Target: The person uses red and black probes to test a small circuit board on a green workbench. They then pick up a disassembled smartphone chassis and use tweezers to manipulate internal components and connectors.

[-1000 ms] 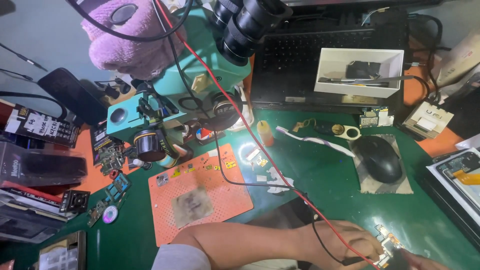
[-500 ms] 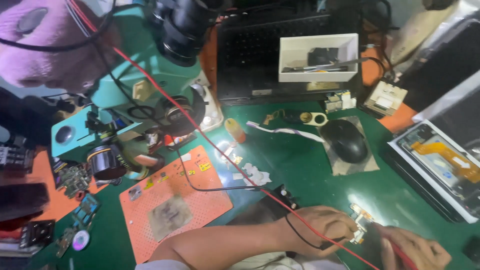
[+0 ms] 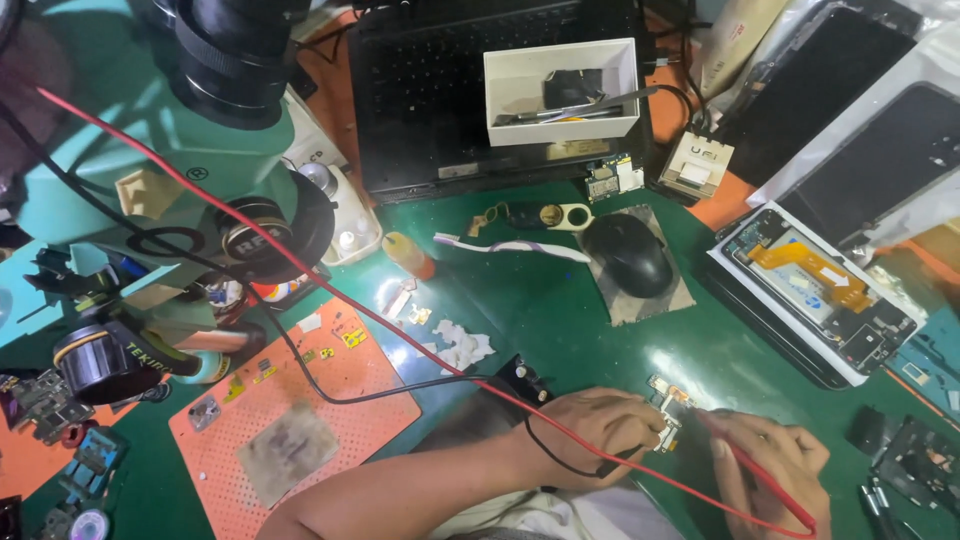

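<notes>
On green mat (image 3: 560, 330), 2 hands: left hand (image 3: 600, 435) gripping circuit board (image 3: 668, 405), right hand (image 3: 770, 465) pinching red probe (image 3: 745, 470).

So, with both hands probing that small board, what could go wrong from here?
1. The red probe lead runs across the orange perforated mat; a tug might drag the small parts lying there.
2. The left hand and right hand press probes onto the small circuit board close together; a slip could bridge contacts.
3. The opened phone lies near the right hand and could get bumped.
</notes>
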